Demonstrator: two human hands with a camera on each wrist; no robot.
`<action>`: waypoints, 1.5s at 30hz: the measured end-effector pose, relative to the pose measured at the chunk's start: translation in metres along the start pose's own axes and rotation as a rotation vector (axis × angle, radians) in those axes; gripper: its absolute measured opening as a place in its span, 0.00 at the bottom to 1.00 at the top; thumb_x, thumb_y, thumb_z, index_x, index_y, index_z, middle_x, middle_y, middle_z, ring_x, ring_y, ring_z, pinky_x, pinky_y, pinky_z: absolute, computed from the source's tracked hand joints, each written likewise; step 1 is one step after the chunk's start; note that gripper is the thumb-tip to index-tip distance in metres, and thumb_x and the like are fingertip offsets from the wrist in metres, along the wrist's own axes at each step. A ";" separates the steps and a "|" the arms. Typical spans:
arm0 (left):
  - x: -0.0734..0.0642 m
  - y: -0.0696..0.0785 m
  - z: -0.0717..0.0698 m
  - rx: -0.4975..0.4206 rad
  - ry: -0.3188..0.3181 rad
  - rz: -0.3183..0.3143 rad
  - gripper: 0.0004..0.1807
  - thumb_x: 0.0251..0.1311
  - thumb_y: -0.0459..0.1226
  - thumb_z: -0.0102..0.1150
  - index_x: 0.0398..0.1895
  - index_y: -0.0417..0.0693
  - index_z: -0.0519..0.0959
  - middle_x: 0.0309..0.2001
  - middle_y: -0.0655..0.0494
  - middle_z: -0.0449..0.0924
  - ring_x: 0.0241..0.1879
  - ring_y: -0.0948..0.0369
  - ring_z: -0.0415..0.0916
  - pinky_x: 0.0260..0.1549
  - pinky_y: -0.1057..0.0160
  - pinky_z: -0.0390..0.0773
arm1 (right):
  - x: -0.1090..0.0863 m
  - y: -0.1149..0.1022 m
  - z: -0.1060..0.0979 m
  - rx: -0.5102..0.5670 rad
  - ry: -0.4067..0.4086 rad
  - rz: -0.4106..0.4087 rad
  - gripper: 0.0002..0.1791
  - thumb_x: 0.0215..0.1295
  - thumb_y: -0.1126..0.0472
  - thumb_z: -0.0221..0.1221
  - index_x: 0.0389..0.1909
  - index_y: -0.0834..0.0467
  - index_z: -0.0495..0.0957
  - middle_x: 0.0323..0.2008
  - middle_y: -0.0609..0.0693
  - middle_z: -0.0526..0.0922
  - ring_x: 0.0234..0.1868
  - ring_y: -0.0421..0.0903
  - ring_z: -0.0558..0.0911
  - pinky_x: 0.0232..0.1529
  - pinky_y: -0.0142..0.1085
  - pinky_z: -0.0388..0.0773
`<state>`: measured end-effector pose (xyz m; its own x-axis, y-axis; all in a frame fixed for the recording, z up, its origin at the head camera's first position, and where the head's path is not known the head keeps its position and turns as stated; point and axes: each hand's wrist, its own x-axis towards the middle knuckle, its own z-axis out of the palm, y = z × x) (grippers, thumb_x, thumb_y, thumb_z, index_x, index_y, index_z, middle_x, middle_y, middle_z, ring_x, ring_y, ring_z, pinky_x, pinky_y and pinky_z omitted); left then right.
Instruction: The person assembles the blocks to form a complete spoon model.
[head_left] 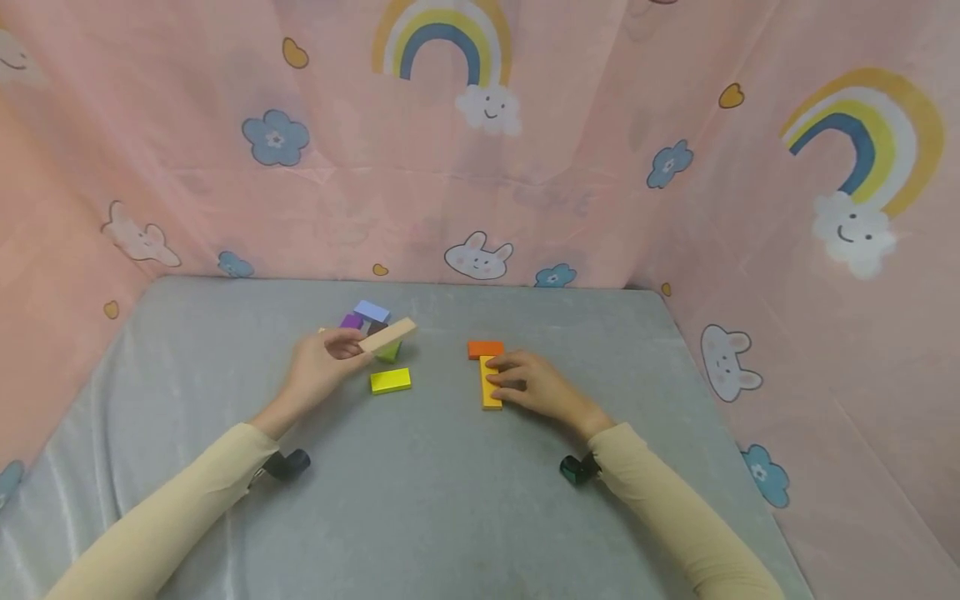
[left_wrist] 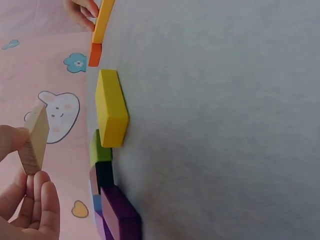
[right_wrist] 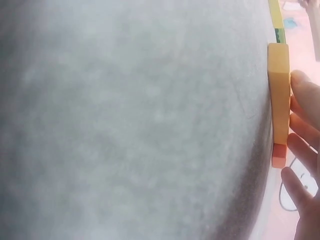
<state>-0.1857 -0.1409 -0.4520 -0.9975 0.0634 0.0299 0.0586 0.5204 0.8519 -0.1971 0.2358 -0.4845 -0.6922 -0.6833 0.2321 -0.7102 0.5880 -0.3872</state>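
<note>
Thumb and fingers of my left hand [head_left: 315, 371] pinch a plain wooden block [head_left: 390, 335], raised above the table and tilted. In the left wrist view that wooden block [left_wrist: 36, 142] sits between thumb and fingertips. Fingertips of my right hand [head_left: 546, 390] rest on an amber-yellow block [head_left: 491, 402] lying lengthwise on the table. At its far end an orange block [head_left: 486, 348] lies crosswise, forming a T. The right wrist view shows the amber block [right_wrist: 279, 100] beside loosely bent fingers.
A bright yellow block [head_left: 391, 382] lies between the hands. Behind the left hand are a blue block [head_left: 372, 311], a purple block [head_left: 351, 320] and a green block [head_left: 388, 354], partly covered. Grey cloth covers the table [head_left: 435, 500]; a pink printed curtain [head_left: 337, 200] stands behind.
</note>
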 end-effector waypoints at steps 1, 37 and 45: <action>0.003 0.002 0.002 -0.005 -0.001 0.012 0.22 0.57 0.41 0.71 0.53 0.42 0.81 0.44 0.45 0.86 0.39 0.58 0.83 0.34 0.76 0.80 | 0.000 0.000 0.000 0.000 0.004 -0.003 0.17 0.60 0.54 0.68 0.48 0.55 0.86 0.56 0.51 0.84 0.59 0.51 0.80 0.63 0.49 0.75; 0.067 0.028 0.050 -0.013 -0.113 0.235 0.20 0.62 0.37 0.65 0.57 0.42 0.78 0.54 0.43 0.79 0.55 0.47 0.79 0.59 0.49 0.79 | -0.002 -0.003 0.002 0.007 -0.026 0.090 0.17 0.61 0.52 0.67 0.50 0.53 0.86 0.58 0.47 0.83 0.62 0.48 0.79 0.66 0.48 0.74; 0.080 0.034 0.069 -0.006 -0.162 0.225 0.20 0.63 0.38 0.64 0.58 0.42 0.78 0.56 0.44 0.79 0.55 0.49 0.78 0.60 0.52 0.78 | -0.001 -0.005 0.000 0.026 -0.032 0.086 0.17 0.62 0.53 0.67 0.50 0.54 0.86 0.58 0.48 0.83 0.61 0.49 0.79 0.66 0.47 0.74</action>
<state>-0.2609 -0.0596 -0.4563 -0.9405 0.3119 0.1350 0.2768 0.4726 0.8367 -0.1933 0.2334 -0.4832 -0.7457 -0.6446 0.1683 -0.6446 0.6341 -0.4271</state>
